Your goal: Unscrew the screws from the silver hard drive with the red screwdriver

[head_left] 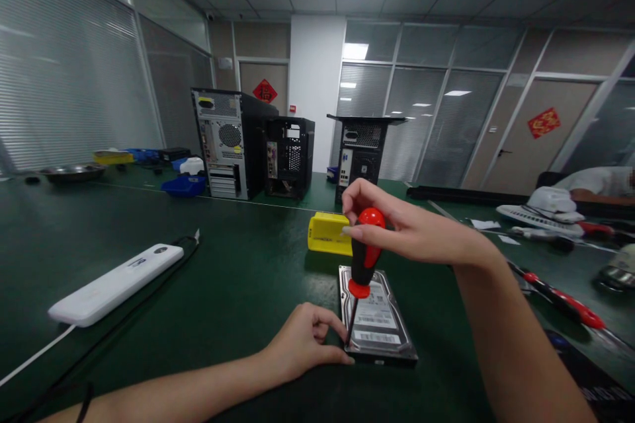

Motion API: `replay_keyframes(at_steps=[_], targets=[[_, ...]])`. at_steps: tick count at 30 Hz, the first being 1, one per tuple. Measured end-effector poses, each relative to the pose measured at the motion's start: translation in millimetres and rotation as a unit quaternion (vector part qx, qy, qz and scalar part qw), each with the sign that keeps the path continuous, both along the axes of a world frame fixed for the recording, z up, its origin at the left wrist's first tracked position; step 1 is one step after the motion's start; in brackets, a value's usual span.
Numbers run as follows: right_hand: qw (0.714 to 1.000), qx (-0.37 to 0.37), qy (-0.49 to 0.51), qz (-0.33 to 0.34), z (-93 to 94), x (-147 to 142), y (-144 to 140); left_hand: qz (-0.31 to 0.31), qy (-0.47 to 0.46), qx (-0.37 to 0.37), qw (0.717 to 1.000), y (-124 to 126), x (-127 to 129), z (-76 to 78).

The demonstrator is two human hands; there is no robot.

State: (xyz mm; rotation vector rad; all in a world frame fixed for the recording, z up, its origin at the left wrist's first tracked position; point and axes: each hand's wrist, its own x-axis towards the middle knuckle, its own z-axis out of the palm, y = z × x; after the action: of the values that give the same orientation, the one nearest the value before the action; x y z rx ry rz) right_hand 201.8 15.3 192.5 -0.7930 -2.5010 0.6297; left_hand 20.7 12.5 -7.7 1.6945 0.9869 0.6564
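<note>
A hard drive (377,320) with a white printed label lies flat on the green table, slightly turned. My right hand (397,221) grips the top of a red and black screwdriver (366,254) between thumb and fingers. The screwdriver stands nearly upright, its shaft running down to the drive's near left corner. At that same corner my left hand (310,340) pinches the drive's edge with thumb and index finger, close to the screwdriver tip. What exactly lies under the tip is too small to make out.
Behind the drive stands a yellow bin (327,234). Computer cases (221,145) line the back, beside a blue bin (183,185). A white power strip (119,284) with cables lies left. Red-handled pliers (565,301) lie right; a person (600,182) sits far right.
</note>
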Motion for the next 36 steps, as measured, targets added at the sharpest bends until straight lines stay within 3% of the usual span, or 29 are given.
replay_keyframes(at_steps=[5, 12, 14, 20, 22, 28, 36], targets=[[0.999, 0.033, -0.015, -0.009, 0.1, -2, -3, 0.002, 0.002, -0.003, 1.0, 0, 1, 0.5], [0.988, -0.075, 0.07, 0.114, -4.0, 6, 10, 0.009, 0.013, -0.005, 1.0, 0, 1, 0.7], [0.986, -0.075, 0.071, 0.129, -4.9, 5, 13, 0.011, 0.008, -0.011, 1.0, 0, 1, 0.5], [0.994, 0.022, 0.05, 0.094, -7.9, -11, 14, 0.005, -0.003, -0.011, 1.0, -3, 1, 5.2], [0.994, 0.021, 0.055, 0.094, -9.0, -14, 12, -0.009, -0.001, -0.006, 1.0, -3, 1, 6.5], [0.988, -0.076, 0.056, 0.125, -7.2, -8, 7, -0.007, -0.001, -0.002, 1.0, -1, 1, 1.5], [0.999, 0.028, 0.02, 0.032, -5.0, -15, 2, 0.009, -0.018, -0.02, 1.0, -2, 4, 0.4]])
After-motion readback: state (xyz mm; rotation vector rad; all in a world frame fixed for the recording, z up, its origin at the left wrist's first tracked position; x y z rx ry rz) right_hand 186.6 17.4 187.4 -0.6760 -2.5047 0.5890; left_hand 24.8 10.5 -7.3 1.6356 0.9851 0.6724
